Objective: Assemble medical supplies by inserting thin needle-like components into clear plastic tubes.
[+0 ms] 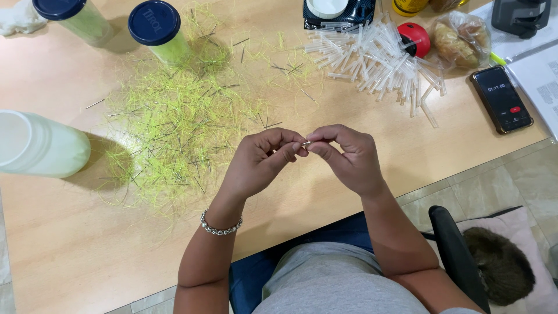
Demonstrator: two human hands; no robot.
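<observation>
My left hand (261,160) and my right hand (347,157) meet above the wooden table (70,244), fingertips pinched together on a small thin needle-like piece (306,142). A silver bead bracelet (221,227) circles my left wrist. To the left of my hands lies a wide tangle of yellow-green threads with dark needles (174,125). Beyond my right hand sits a heap of clear plastic tubes (381,61).
Two jars with blue lids (154,23) (64,9) stand at the back left, and a pale bottle (35,145) lies on its side at the left edge. A phone (501,99), a bagged bun (459,38) and a red object (415,38) are at the right. A chair arm (453,250) sits at lower right.
</observation>
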